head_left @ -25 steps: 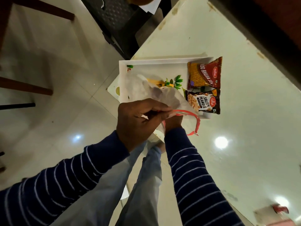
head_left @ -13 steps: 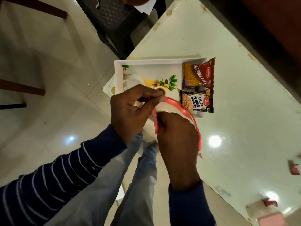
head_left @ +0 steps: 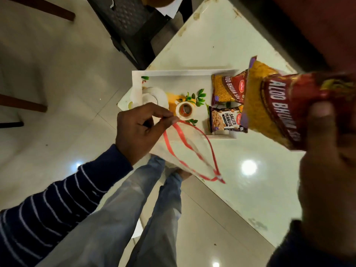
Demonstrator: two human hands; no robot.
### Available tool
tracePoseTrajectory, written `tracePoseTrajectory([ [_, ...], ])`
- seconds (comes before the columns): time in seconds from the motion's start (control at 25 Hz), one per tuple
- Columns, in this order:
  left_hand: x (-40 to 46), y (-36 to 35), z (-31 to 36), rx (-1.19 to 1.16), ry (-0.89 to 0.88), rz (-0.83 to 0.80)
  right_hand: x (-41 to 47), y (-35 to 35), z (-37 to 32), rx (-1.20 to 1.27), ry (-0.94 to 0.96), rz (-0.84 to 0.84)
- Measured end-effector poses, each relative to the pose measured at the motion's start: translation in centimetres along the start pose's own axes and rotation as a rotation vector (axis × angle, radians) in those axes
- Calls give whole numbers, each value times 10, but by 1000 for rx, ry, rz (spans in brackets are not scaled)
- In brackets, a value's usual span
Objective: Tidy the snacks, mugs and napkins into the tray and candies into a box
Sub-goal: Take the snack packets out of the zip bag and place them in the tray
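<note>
Head view: your left hand (head_left: pixel 140 130) pinches the rim of a clear zip bag (head_left: pixel 189 151) between thumb and forefinger, holding its mouth open; the bag's red seal strips hang in a loop over the near edge of the white table (head_left: pixel 221 43). Your right hand (head_left: pixel 325 151), close to the camera and blurred, grips a packet of Aloo Bhujia Sev (head_left: pixel 273 105) by its lower end, raised above the table and tilted, to the right of the bag. The white tray (head_left: pixel 185 74) sits on the table beyond the bag. In its right end lie a second Aloo Bhujia Sev packet (head_left: pixel 225 89) and, just below it, a Salted Peanuts packet (head_left: pixel 224 121), the two touching. In the left part of the tray stands a mug (head_left: pixel 184 110), seen from above, beside a white rounded object (head_left: pixel 154 96) whose identity cannot be determined. Your legs in pale trousers (head_left: pixel 134 218) stand at the table edge.
</note>
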State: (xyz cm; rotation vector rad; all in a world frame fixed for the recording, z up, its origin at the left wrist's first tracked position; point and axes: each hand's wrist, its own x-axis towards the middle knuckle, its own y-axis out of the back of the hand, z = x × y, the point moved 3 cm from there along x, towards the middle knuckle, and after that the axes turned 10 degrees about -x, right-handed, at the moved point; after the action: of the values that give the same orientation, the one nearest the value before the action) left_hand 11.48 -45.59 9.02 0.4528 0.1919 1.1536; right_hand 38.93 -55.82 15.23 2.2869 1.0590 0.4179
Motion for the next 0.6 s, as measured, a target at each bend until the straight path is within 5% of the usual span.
tracePoseTrajectory([
  [0.16, -9, 8, 2, 39, -103, -86, 14, -77, 58, -94, -171, -235],
  [0.32, -9, 7, 2, 17, -138, -118, 7, -147, 127, 116, -425, -434],
  [0.4, -6, 6, 0, -19, -137, -128, 5, -167, 142, 175, -512, -431],
  [0.52, 0, 8, -4, -52, -106, -122, 10, -173, 141, -307, -415, -388],
  [0.6, 2, 8, -4, -36, -83, -105, 8, -151, 110, -442, -287, -184],
])
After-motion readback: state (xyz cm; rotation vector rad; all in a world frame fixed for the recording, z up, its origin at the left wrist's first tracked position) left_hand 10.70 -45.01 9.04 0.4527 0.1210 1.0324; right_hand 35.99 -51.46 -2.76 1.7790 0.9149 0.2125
